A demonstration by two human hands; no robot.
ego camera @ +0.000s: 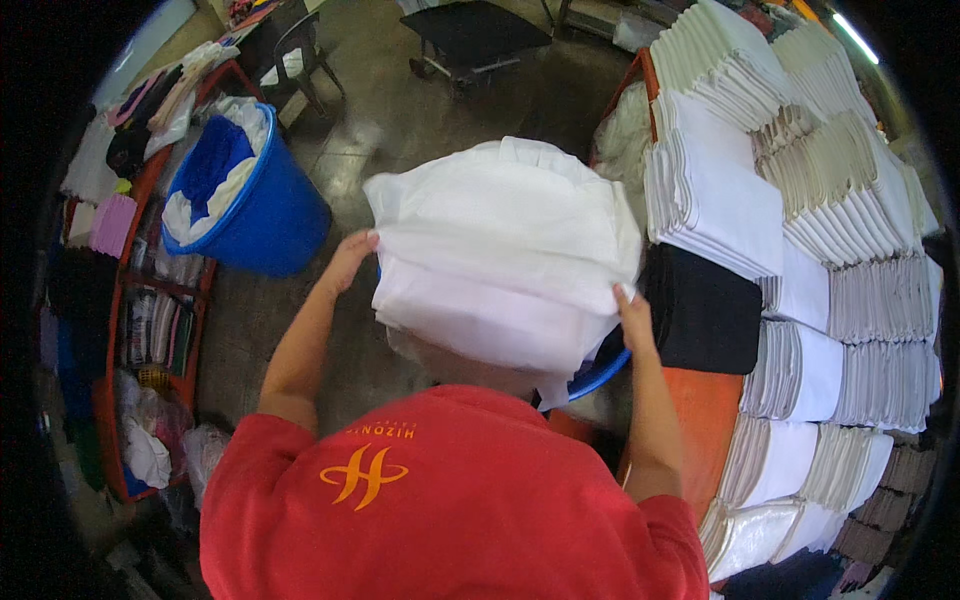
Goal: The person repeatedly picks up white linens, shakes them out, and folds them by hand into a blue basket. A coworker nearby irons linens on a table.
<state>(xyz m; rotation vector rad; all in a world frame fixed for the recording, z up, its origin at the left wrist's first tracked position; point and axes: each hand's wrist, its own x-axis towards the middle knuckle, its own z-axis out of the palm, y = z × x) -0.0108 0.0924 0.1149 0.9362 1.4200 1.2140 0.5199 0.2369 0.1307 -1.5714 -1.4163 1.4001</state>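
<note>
A large white cloth (495, 247) is stretched flat in front of my body, with a fold running across it. My left hand (354, 259) pinches its left edge between thumb and fingers. On the other side my right hand (636, 313) grips the right edge, slightly nearer to me. More white fabric (480, 337) hangs or lies below the fold; where one piece ends and another starts I cannot tell. Beneath it the rim of a blue tub (609, 376) shows at the right, the rest hidden by the cloth.
Left stands a blue tub (292, 202) with white and blue fabric inside, beside an orange shelf (118, 330). Folded white cloths (720, 180) are stacked at my right, near folded black cloth (701, 311) on an orange table (697, 420). A black-topped cart (476, 34) and chair (304, 56) stand ahead.
</note>
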